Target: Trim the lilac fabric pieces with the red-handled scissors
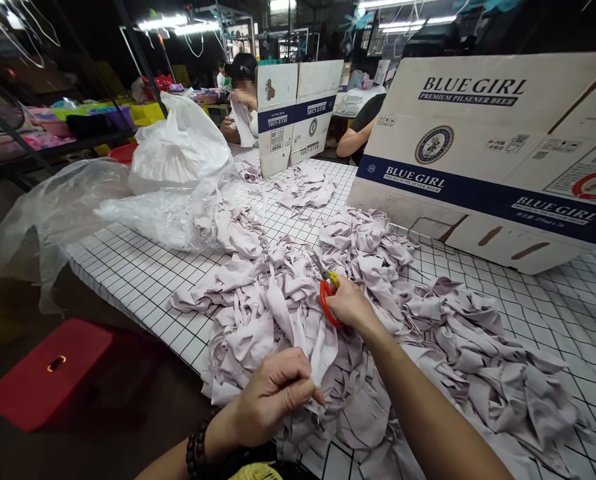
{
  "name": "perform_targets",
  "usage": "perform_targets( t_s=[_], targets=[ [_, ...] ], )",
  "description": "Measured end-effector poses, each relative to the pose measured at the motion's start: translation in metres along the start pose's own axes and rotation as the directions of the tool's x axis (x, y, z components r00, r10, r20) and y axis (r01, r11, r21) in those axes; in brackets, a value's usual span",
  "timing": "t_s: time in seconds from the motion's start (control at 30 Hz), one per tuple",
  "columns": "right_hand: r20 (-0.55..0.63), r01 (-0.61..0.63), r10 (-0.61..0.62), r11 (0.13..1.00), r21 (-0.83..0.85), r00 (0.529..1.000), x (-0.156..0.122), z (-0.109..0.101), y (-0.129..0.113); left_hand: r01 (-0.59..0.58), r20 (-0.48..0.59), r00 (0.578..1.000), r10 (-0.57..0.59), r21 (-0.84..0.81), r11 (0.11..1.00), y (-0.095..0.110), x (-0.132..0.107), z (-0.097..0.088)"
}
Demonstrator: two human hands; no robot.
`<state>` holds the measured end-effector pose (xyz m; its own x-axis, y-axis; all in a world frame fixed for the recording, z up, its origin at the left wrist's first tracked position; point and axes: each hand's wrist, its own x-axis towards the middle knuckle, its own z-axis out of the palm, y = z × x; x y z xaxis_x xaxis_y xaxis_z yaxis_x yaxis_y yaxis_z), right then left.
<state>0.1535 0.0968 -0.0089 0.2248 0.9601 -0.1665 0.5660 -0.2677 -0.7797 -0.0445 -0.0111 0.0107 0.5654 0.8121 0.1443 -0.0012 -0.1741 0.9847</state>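
Note:
Pale lilac fabric pieces [243,327] lie in a loose heap over the table in front of me. My left hand [281,390], a dark bead bracelet [197,447] at its wrist, is closed in a pinch on a strip of this fabric [323,357] at the near side of the heap. Farther out, my right hand [351,303] grips a pair of scissors [329,293] with red and yellow handles. Their blades point away from me, over the heap. Whether the blades touch any cloth I cannot tell.
A white table [143,280] with black grid lines carries everything. Cardboard boxes [468,167] stand upright at the right and a smaller box [298,120] behind. White plastic bags [178,147] lie at the left. A red stool [53,373] stands below. Other people sit across the table.

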Motion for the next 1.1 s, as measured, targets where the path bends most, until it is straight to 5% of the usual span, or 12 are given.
perform_targets(
  t_s=[0.17, 0.27, 0.33, 0.4, 0.53, 0.67, 0.8, 0.9, 1.1],
  targets=[
    [-0.031, 0.044, -0.043, 0.998, 0.035, 0.999, -0.004, -0.021, 0.01, 0.07, 0.137, 0.986, -0.091, 0.155, 0.985, 0.007, -0.01, -0.014],
    [-0.064, 0.033, -0.029, 0.998, 0.06, 0.998, -0.015, -0.048, 0.024, 0.185, -0.133, 0.98, -0.147, 0.355, 0.916, 0.008, 0.006, -0.039],
    [-0.085, 0.026, -0.02, 0.997, 0.068, 0.996, -0.022, -0.06, 0.031, 0.302, -0.372, 0.918, -0.135, 0.437, 0.848, 0.002, 0.03, -0.06],
    [-0.097, 0.025, -0.018, 0.997, 0.074, 0.995, -0.028, -0.066, 0.034, 0.458, -0.498, 0.841, -0.209, 0.454, 0.764, -0.011, 0.062, -0.079],
    [-0.092, 0.036, -0.031, 0.998, 0.051, 0.995, -0.039, -0.067, 0.035, 0.588, -0.454, 0.791, -0.409, 0.38, 0.714, -0.045, 0.125, -0.102],
    [-0.072, 0.071, -0.068, 0.997, 0.035, 0.995, -0.044, -0.072, 0.039, 0.618, -0.406, 0.766, -0.498, 0.252, 0.745, -0.067, 0.148, -0.104],
    [-0.051, 0.05, -0.048, 0.997, 0.057, 0.998, -0.043, -0.079, 0.05, 0.554, -0.381, 0.772, -0.509, 0.011, 0.833, -0.069, 0.136, -0.104],
    [-0.082, 0.028, -0.022, 0.997, 0.068, 0.996, -0.041, -0.081, 0.059, 0.397, -0.399, 0.795, -0.457, -0.227, 0.889, -0.061, 0.122, -0.104],
    [-0.281, -0.011, 0.045, 0.993, 0.121, 0.959, -0.021, -0.091, 0.058, 0.008, -0.448, 0.836, -0.316, -0.567, 0.824, -0.023, 0.088, -0.079]
  ],
)
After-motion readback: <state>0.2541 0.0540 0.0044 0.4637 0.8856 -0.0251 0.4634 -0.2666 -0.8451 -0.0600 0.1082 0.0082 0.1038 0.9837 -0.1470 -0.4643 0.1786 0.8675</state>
